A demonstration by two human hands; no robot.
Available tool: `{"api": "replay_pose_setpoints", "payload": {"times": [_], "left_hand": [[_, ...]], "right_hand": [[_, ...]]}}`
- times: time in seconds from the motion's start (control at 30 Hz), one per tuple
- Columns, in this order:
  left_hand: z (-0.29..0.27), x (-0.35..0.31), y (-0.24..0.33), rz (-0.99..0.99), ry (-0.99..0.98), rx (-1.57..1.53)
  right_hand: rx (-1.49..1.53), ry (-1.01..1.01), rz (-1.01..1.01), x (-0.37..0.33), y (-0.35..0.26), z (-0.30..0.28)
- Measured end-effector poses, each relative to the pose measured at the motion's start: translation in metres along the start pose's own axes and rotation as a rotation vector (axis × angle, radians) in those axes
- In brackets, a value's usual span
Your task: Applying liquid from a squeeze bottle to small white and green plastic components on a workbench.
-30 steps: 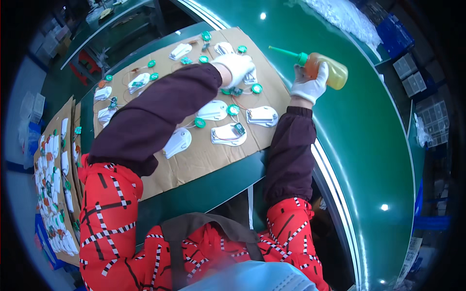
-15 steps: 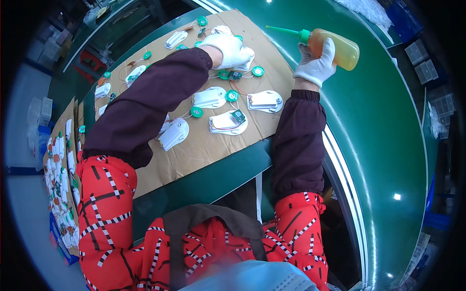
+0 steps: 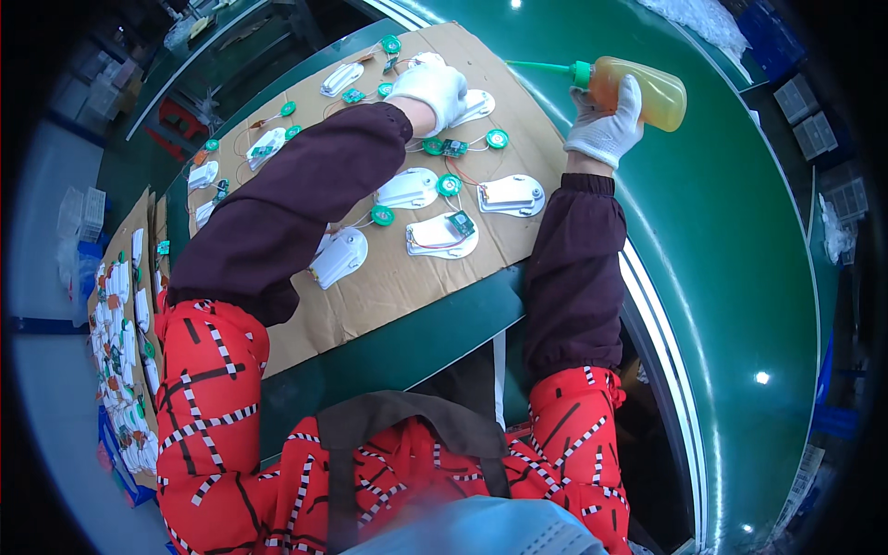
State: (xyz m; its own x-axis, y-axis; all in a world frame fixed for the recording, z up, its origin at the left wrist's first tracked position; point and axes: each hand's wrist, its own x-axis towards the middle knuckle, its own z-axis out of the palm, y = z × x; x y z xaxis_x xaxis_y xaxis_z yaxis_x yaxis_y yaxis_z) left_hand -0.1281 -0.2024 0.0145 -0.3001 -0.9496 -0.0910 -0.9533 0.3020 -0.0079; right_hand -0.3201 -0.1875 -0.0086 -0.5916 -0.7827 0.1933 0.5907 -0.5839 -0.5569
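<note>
My right hand (image 3: pixel 603 129), in a white glove, grips a squeeze bottle (image 3: pixel 655 96) of amber liquid. The bottle lies nearly level, its thin green nozzle (image 3: pixel 546 67) pointing left over the far right edge of the cardboard. At the far part of the sheet, my left hand (image 3: pixel 433 91), also gloved, is closed among white plastic casings; whatever its fingertips hold is hidden. Just right of it lies a white casing (image 3: pixel 476 105). Nearer are a green circuit board (image 3: pixel 453 148), a round green disc (image 3: pixel 498 139) on wires, and another white casing (image 3: pixel 511 196).
The cardboard sheet (image 3: pixel 388 296) lies on a green table (image 3: pixel 731 305) and carries several casings with wired discs. At the left, another cardboard stack holds many similar parts (image 3: pixel 120 351). Blue and clear bins (image 3: pixel 814 134) stand beyond the table's right edge.
The view has shifted slightly, moving everything a little to the right in the picture. My left hand has turned slightly above the casings. My right hand keeps its hold on the bottle.
</note>
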Motion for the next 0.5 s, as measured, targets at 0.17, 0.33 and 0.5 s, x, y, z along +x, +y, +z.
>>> {"api": "replay_pose_setpoints", "payload": {"times": [0.17, 0.33, 0.5], "left_hand": [[0.006, 0.000, -0.024, 0.144, 0.129, -0.286], [-0.001, -0.007, -0.025, 0.120, 0.106, -0.325], [-0.002, -0.003, -0.025, -0.014, 0.053, -0.349]], "right_hand": [[-0.124, -0.188, 0.066, 0.000, 0.003, 0.001], [-0.350, -0.276, 0.109, -0.007, 0.003, 0.007], [-0.373, -0.328, 0.115, -0.006, 0.004, 0.010]]}}
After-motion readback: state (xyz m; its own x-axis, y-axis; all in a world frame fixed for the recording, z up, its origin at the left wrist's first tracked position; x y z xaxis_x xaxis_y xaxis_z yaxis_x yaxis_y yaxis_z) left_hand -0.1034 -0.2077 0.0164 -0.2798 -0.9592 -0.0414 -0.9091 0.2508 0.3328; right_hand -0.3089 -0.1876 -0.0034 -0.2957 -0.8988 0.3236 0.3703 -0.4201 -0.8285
